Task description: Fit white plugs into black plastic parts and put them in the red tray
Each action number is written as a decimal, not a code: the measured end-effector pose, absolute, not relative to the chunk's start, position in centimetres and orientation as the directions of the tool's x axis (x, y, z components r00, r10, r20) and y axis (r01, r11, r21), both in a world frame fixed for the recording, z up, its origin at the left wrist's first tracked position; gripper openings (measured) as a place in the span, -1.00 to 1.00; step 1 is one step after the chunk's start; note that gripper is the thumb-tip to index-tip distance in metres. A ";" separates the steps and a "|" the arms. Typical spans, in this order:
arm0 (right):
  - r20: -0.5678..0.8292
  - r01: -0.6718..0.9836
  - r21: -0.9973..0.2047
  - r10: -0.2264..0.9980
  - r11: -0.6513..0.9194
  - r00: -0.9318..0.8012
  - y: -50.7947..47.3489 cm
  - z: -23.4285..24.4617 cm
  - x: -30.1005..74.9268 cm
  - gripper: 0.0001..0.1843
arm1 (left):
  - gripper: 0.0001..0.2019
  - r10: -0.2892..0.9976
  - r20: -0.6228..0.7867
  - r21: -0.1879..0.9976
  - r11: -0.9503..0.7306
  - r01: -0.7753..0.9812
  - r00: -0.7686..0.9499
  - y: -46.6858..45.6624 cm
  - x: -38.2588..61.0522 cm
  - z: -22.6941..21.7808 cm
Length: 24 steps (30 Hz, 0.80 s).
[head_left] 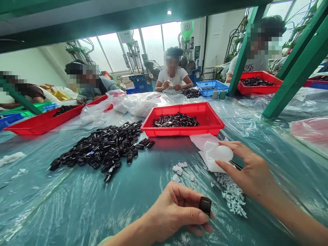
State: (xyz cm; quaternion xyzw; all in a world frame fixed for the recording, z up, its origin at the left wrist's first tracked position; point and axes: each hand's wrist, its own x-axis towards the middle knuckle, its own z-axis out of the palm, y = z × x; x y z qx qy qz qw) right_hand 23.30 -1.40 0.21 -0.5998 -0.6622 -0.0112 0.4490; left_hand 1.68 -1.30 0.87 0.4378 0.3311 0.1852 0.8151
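Left hand (176, 212), nearly closed, pinches a glossy black plastic part (205, 205) between thumb and fingers. Right hand (246, 167), half open, cups a white cloth pad (214, 157) at 1 o'clock from the worker. White plastic bits (232, 194) lie directly below the pad. Loose black parts (102, 147) form a heap at 11 o'clock on plastic sheeting (51, 201); a red tray (181, 119) holding more sits at 12 o'clock.

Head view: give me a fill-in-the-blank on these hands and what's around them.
The hand holding a small black piece is the ____ one. The tray ahead of the hands is ____. The heap of black pieces lies on that tray's ____ side. The other hand presses a wad of ____ material.

Answers: left; red; left; white.
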 end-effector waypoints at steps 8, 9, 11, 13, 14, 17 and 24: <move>0.290 0.688 -0.708 0.822 -0.160 0.490 1.8 -1.9 28.0 -0.69 | -0.79 0.696 -0.335 0.895 0.445 -0.016 0.635 -1.6 2.1 1.0; 0.276 0.684 -0.708 0.822 -0.177 0.498 2.1 -2.1 28.4 -0.75 | -0.79 0.705 -0.321 0.905 0.425 -0.014 0.632 -1.6 2.2 1.1; 0.254 0.679 -0.706 0.822 -0.203 0.510 2.6 -2.5 29.0 -0.84 | -0.80 0.723 -0.284 0.928 0.372 -0.009 0.630 -1.7 2.2 1.1; 0.256 0.677 -0.705 0.815 -0.210 0.519 2.8 -2.8 29.4 -0.84 | -0.82 0.736 -0.251 0.947 0.320 0.002 0.628 -1.6 2.1 1.1; 0.273 0.680 -0.704 0.805 -0.206 0.527 2.8 -2.8 29.5 -0.80 | -0.82 0.742 -0.247 0.951 0.310 0.008 0.624 -1.5 2.0 1.1; 0.395 0.711 -0.684 0.737 -0.162 0.548 2.5 -2.6 29.2 -0.49 | -0.80 0.780 -0.275 0.936 0.350 -0.028 0.562 -1.2 1.8 1.2; 0.774 0.891 -0.452 0.518 0.047 0.365 0.0 -0.7 25.3 0.00 | -0.71 0.864 -0.312 0.933 0.358 -0.046 0.394 -0.6 1.5 1.6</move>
